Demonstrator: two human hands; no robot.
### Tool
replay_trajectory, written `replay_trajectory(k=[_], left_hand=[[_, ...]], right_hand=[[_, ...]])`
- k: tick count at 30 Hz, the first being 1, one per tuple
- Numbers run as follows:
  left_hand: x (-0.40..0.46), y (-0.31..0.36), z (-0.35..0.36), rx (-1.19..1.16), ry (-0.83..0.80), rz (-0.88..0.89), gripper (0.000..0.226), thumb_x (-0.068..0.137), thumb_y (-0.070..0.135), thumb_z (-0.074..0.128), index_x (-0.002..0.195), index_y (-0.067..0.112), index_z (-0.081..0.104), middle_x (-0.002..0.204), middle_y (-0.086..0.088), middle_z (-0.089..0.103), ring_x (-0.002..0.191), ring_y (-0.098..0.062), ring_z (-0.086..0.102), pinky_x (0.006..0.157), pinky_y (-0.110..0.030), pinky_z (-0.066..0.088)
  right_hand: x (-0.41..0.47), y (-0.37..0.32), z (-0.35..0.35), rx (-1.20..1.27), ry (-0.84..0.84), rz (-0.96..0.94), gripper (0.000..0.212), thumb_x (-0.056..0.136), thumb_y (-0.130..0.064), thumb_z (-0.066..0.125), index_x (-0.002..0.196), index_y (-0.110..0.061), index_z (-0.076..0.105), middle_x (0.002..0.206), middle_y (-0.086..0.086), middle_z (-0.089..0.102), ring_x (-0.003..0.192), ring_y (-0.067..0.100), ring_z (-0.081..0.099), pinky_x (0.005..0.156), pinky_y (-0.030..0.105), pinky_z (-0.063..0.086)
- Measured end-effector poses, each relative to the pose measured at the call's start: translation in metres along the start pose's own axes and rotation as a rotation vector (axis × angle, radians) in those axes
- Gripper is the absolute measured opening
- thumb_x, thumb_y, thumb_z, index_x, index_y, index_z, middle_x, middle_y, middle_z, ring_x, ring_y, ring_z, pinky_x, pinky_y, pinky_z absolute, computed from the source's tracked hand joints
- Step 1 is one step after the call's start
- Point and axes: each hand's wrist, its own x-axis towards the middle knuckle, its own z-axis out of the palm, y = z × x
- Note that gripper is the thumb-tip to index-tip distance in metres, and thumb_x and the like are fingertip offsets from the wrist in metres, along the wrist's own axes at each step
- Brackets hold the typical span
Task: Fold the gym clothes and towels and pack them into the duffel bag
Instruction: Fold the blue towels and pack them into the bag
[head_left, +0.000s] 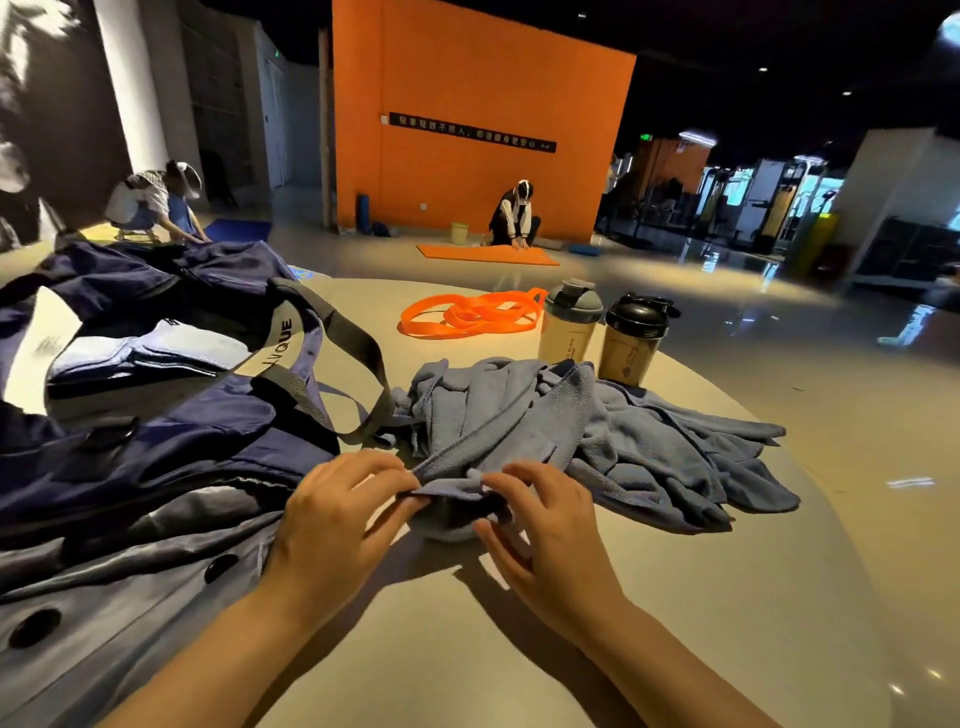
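Finding the towel's edge before I fold it

My left hand (332, 514) and right hand (540, 530) are close together, both pinching the near edge of the crumpled blue towel (613, 441) on the round table (675, 623), I think so I can pull it flat. The navy duffel bag (171, 447) lies open just left, ready for packing. Two shaker bottles (602, 338) stand behind, out of the way.
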Motion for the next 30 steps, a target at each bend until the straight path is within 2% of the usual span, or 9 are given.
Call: replay_trajectory(k=[5, 8, 12, 17, 21, 23, 26, 28, 30], left_hand=[[0.001, 0.008, -0.003, 0.068, 0.049, 0.143, 0.033, 0.099, 0.041, 0.041, 0.097, 0.017, 0.064, 0.090, -0.008, 0.070, 0.080, -0.024, 0.067, 0.066, -0.035, 0.055], [0.002, 0.004, -0.008, 0.039, 0.118, 0.022, 0.038, 0.095, 0.038, 0.048, 0.089, 0.010, 0.073, 0.089, -0.007, 0.070, 0.077, -0.023, 0.068, 0.064, -0.035, 0.053], [0.005, 0.000, -0.010, 0.001, 0.165, -0.109, 0.041, 0.092, 0.041, 0.049, 0.088, 0.008, 0.073, 0.087, -0.006, 0.070, 0.069, -0.021, 0.065, 0.060, -0.035, 0.051], [0.006, 0.001, -0.010, -0.080, 0.192, -0.180, 0.058, 0.097, 0.051, 0.036, 0.092, 0.005, 0.072, 0.086, -0.009, 0.069, 0.066, -0.021, 0.064, 0.056, -0.037, 0.055], [0.006, 0.002, -0.013, -0.108, 0.179, -0.127, 0.054, 0.098, 0.047, 0.037, 0.091, 0.004, 0.070, 0.086, -0.009, 0.068, 0.066, -0.018, 0.059, 0.056, -0.038, 0.055], [0.004, 0.003, -0.016, -0.090, 0.170, -0.111, 0.047, 0.097, 0.040, 0.041, 0.090, 0.003, 0.069, 0.086, -0.010, 0.068, 0.065, -0.016, 0.057, 0.058, -0.035, 0.052], [0.004, 0.001, -0.020, -0.060, 0.140, -0.098, 0.032, 0.091, 0.027, 0.048, 0.093, 0.002, 0.069, 0.090, -0.013, 0.067, 0.070, -0.028, 0.064, 0.060, -0.041, 0.053], [0.004, 0.002, -0.020, -0.059, 0.084, -0.089, 0.031, 0.090, 0.025, 0.049, 0.097, 0.003, 0.070, 0.093, -0.013, 0.067, 0.068, -0.025, 0.060, 0.061, -0.039, 0.051], [0.003, 0.003, -0.019, -0.051, 0.036, -0.076, 0.031, 0.091, 0.025, 0.048, 0.099, 0.004, 0.070, 0.094, -0.013, 0.066, 0.064, -0.014, 0.049, 0.062, -0.033, 0.045]], right_hand=[[0.020, -0.026, 0.011, 0.062, 0.079, -0.043, 0.022, 0.082, -0.032, 0.058, 0.102, -0.023, 0.062, 0.108, 0.000, 0.064, 0.100, 0.020, 0.058, 0.086, 0.037, 0.045], [0.025, -0.012, 0.007, -0.007, 0.007, -0.002, 0.022, 0.074, -0.020, 0.067, 0.093, -0.026, 0.059, 0.095, -0.005, 0.065, 0.091, 0.019, 0.061, 0.084, 0.041, 0.046], [0.038, 0.021, -0.021, -0.130, -0.141, 0.115, 0.018, 0.080, -0.004, 0.067, 0.091, -0.017, 0.062, 0.088, 0.003, 0.066, 0.086, 0.026, 0.060, 0.101, 0.053, 0.040], [0.073, 0.032, -0.101, -0.106, 0.011, 0.020, 0.019, 0.084, -0.003, 0.066, 0.102, -0.005, 0.066, 0.091, 0.015, 0.070, 0.078, 0.029, 0.068, 0.070, 0.031, 0.055], [0.054, 0.009, -0.140, -0.193, -0.024, -0.186, 0.024, 0.087, -0.024, 0.056, 0.102, -0.007, 0.065, 0.079, 0.011, 0.071, 0.063, 0.020, 0.069, 0.060, 0.024, 0.055], [0.023, -0.010, -0.147, -0.155, -0.078, -0.214, 0.031, 0.098, -0.044, 0.035, 0.102, -0.022, 0.058, 0.075, -0.002, 0.069, 0.059, 0.005, 0.063, 0.051, 0.017, 0.054], [-0.028, -0.031, -0.141, -0.105, -0.349, -0.194, 0.032, 0.096, -0.051, 0.034, 0.096, -0.035, 0.061, 0.068, -0.017, 0.065, 0.050, -0.001, 0.054, 0.047, 0.011, 0.046], [-0.051, -0.039, -0.127, -0.055, -0.499, -0.069, 0.063, 0.085, -0.076, 0.016, 0.113, -0.043, 0.062, 0.092, -0.026, 0.068, 0.074, -0.005, 0.061, 0.069, 0.003, 0.043], [-0.075, -0.043, -0.115, -0.071, -0.581, 0.011, 0.100, 0.055, -0.093, -0.009, 0.131, -0.056, 0.044, 0.122, -0.039, 0.052, 0.106, -0.011, 0.049, 0.088, 0.000, 0.033]])
